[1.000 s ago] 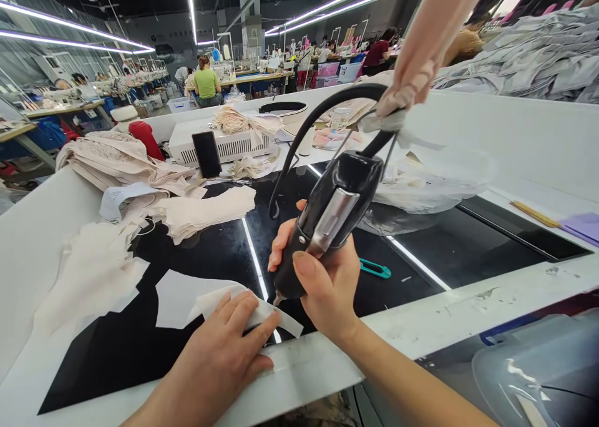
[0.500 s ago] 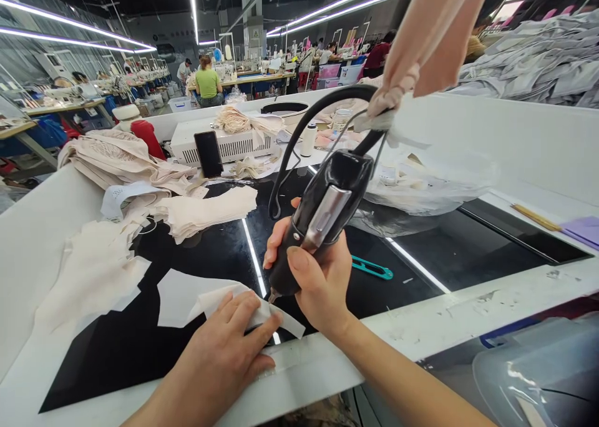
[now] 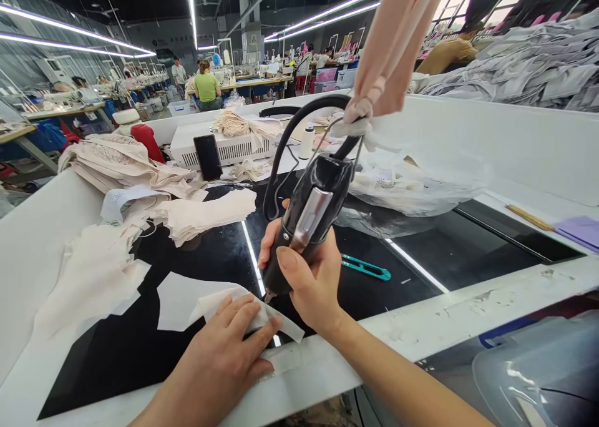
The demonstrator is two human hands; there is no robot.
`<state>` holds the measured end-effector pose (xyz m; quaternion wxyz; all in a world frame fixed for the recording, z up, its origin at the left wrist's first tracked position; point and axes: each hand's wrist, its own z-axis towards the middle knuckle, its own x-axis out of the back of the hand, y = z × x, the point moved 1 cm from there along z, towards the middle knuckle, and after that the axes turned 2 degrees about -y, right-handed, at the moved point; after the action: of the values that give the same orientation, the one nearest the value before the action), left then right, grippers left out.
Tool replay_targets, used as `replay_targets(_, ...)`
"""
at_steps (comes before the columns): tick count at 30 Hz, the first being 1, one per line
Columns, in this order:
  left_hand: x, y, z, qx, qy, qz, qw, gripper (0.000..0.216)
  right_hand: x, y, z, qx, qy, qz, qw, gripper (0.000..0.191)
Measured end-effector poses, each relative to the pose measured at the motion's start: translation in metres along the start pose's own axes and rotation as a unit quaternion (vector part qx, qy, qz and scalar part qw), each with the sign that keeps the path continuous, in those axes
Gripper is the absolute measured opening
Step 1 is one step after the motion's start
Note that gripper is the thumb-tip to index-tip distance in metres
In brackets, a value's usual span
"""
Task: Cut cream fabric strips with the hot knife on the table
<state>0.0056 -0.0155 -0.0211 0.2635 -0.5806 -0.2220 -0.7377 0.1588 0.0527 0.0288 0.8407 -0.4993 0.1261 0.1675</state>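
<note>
The left hand, at lower centre, and the right hand, just above it, are bare. Both arms are bare down to the frame's bottom edge. The right thumbnail is short and plain.

Black table, white rim: white fabric piece, cream fabric stacks, teal snips, plastic bag.

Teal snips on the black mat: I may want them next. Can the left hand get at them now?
Probably not: the left hand pins the fabric strip, and the right hand with its black tool stands between it and the teal snips.
</note>
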Motion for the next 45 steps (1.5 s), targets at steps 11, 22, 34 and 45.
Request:
replay_targets(11,-0.005,-0.003,-0.003,-0.01,0.033,0.0,0.999,0.055,-0.006,0.002,0.002,-0.01,-0.023,-0.012,1.0,0.026)
replay_targets(22,-0.006,0.0,-0.005,0.017,-0.007,-0.032,0.999,0.056,-0.012,0.01,0.009,0.013,-0.028,0.01,0.999,0.033)
replay_targets(34,-0.004,0.002,-0.004,0.021,-0.003,-0.025,0.999,0.058,-0.014,0.015,0.01,0.017,-0.032,0.002,0.999,0.026)
replay_targets(45,-0.005,0.001,-0.005,0.024,-0.002,-0.028,0.999,0.058,-0.007,0.015,0.007,0.03,-0.035,0.028,0.999,0.029)
